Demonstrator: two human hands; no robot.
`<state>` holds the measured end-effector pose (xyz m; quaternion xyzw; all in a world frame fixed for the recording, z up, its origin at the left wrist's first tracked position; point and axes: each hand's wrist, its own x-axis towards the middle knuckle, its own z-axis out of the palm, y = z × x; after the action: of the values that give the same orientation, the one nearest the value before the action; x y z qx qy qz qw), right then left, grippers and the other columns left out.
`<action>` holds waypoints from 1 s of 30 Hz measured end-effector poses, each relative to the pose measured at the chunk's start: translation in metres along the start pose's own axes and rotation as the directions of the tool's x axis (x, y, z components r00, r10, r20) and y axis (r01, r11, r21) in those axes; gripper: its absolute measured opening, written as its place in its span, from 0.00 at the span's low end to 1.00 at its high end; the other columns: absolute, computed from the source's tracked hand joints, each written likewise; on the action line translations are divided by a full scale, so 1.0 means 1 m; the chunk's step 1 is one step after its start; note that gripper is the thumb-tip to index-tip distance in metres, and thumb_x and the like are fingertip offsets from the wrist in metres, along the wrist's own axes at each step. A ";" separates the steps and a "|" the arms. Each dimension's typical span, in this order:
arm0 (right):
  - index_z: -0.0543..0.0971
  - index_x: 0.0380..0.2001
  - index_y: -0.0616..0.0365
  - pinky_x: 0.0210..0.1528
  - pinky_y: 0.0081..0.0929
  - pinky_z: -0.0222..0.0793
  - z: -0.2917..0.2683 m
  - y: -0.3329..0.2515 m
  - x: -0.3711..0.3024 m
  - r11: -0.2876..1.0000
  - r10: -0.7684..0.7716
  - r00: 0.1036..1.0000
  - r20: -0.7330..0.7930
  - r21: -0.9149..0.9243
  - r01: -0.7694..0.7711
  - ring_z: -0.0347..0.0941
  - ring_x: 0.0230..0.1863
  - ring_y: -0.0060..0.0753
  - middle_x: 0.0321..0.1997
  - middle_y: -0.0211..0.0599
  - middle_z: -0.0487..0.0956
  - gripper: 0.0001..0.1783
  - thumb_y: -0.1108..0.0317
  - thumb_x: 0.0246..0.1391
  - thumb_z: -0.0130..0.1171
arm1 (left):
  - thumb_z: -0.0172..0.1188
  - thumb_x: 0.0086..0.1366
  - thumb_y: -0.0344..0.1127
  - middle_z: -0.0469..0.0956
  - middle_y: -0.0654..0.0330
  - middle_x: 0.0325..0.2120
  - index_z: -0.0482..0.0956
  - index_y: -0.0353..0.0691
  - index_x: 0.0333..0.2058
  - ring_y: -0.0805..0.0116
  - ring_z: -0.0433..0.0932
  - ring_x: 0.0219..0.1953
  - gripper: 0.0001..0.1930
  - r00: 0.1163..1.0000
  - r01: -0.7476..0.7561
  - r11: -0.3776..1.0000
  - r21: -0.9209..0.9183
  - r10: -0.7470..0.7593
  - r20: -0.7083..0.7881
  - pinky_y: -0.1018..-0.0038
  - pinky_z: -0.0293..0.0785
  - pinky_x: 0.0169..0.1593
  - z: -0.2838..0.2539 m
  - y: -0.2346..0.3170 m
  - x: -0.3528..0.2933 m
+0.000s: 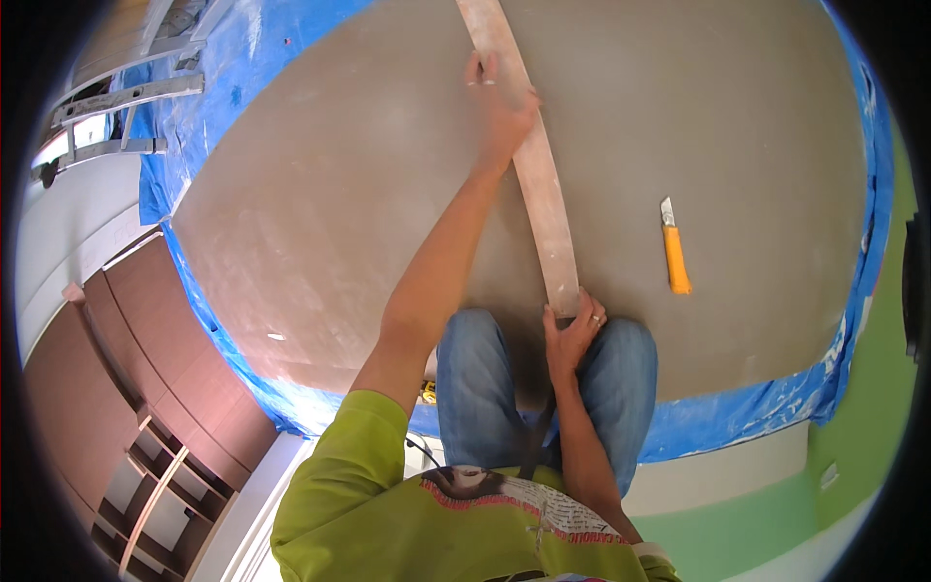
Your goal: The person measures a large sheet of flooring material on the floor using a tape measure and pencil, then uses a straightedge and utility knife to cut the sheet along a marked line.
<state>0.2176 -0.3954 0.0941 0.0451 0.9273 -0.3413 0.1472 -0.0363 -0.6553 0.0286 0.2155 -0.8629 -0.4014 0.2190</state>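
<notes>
A long, flat, pale wooden strip [545, 199] stretches from my knees toward the far edge of the view, lying over a broad brown sheet. With my left arm reaching far forward, my left hand [504, 118] is closed across the strip's far part, thumb at its right edge and fingers by its left; it is slightly blurred. The near end of the strip is between the thumb and fingers of my right hand [574, 338], just in front of my knees. To the right, a utility knife [676, 257] with an orange-yellow handle lies with its blade out, touched by neither hand.
My knees rest on the brown sheet [756, 145], which has blue plastic sheeting [718, 427] around its edges. A metal ladder [131, 97] stands at the far left. Brown cabinets with open shelves [160, 466] are at the near left, and a green wall [878, 320] rises at the right.
</notes>
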 end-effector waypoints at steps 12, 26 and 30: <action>0.73 0.59 0.59 0.56 0.51 0.64 -0.004 -0.002 0.001 0.999 -0.027 0.999 -0.033 -0.030 0.026 0.65 0.55 0.55 0.55 0.47 0.70 0.38 0.67 0.43 0.74 | 0.68 0.61 0.46 0.56 0.43 0.67 0.66 0.33 0.63 0.43 0.63 0.66 0.37 0.942 -0.046 0.988 0.147 -0.006 0.335 0.57 0.67 0.65 -0.049 0.010 0.026; 0.72 0.59 0.57 0.58 0.51 0.63 -0.004 -0.003 0.002 0.999 0.038 0.999 0.018 -0.004 -0.038 0.64 0.57 0.54 0.57 0.46 0.70 0.38 0.66 0.42 0.73 | 0.77 0.50 0.39 0.50 0.47 0.67 0.58 0.35 0.63 0.48 0.62 0.66 0.46 0.975 0.103 0.971 0.214 -0.142 0.173 0.58 0.71 0.64 -0.022 0.020 0.017; 0.72 0.59 0.57 0.59 0.51 0.62 -0.006 -0.005 0.001 0.999 0.048 0.999 0.023 0.005 -0.048 0.63 0.57 0.54 0.57 0.47 0.70 0.38 0.66 0.42 0.73 | 0.77 0.50 0.40 0.50 0.47 0.68 0.58 0.36 0.63 0.49 0.61 0.67 0.47 0.974 0.085 0.969 0.230 -0.130 0.186 0.58 0.70 0.64 -0.023 0.018 0.016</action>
<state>0.2139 -0.3957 0.1008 0.0638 0.9232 -0.3409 0.1658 -0.0400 -0.6669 0.0598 0.2438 -0.9066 -0.3341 0.0838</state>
